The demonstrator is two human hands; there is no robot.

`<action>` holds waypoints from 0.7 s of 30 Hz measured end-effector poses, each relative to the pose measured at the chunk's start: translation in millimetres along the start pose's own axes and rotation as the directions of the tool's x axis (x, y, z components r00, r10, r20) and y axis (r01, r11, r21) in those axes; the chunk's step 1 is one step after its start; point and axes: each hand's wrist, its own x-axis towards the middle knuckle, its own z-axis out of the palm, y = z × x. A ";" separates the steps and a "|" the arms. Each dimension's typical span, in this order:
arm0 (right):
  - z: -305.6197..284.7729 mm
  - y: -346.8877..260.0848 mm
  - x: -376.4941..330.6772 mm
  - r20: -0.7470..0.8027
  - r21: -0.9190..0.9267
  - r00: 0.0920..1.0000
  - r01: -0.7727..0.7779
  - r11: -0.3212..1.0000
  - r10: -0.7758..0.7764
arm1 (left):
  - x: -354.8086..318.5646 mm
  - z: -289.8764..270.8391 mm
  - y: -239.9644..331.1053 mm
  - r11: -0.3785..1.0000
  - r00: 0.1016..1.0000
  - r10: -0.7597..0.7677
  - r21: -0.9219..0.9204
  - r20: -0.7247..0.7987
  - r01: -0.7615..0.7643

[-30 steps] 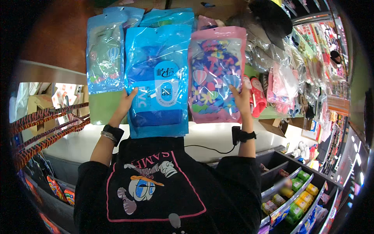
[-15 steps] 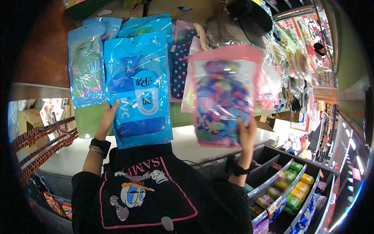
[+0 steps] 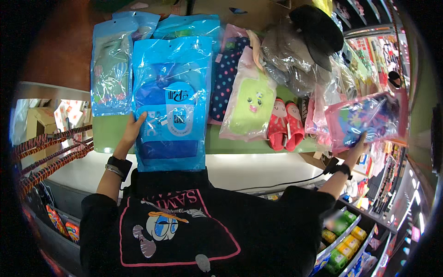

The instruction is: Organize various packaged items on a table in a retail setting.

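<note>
Pink bag (image 3: 369, 119) with a blue and purple pattern is up in the air, just past my right hand (image 3: 357, 150). From far off, I see that hand pinched onto its near edge, with the other fingers hidden behind. Its long side runs almost straight left to right, with the right end a little higher. I can't tell which end is the top.

My left hand (image 3: 131, 131) is pinched on the left edge of the big blue bag (image 3: 173, 99). That bag stands tall, its long side going away from me, and it sits just right of my left hand.

Between my two hands, on the green table (image 3: 218, 146), I see a pale green bag (image 3: 251, 104) and red slippers (image 3: 285, 125), which are nearer my right hand. The black cap (image 3: 318, 30) is well past that hand.
</note>
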 end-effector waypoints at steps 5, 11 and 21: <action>9.5 111.8 55.4 0.349 -0.834 0.917 0.398 0.381 -0.194 | -6.0 5.4 15.0 0.996 0.999 0.009 -0.084 0.051 -0.004; 48.8 148.7 -30.4 0.477 -0.587 0.867 0.189 0.787 0.147 | 1.6 7.6 10.5 0.999 0.997 0.022 -0.048 0.079 -0.018; 196.4 -73.8 -383.8 0.847 -0.191 0.517 0.080 0.978 0.123 | -9.6 5.8 22.7 0.992 0.993 0.117 -0.046 0.031 -0.115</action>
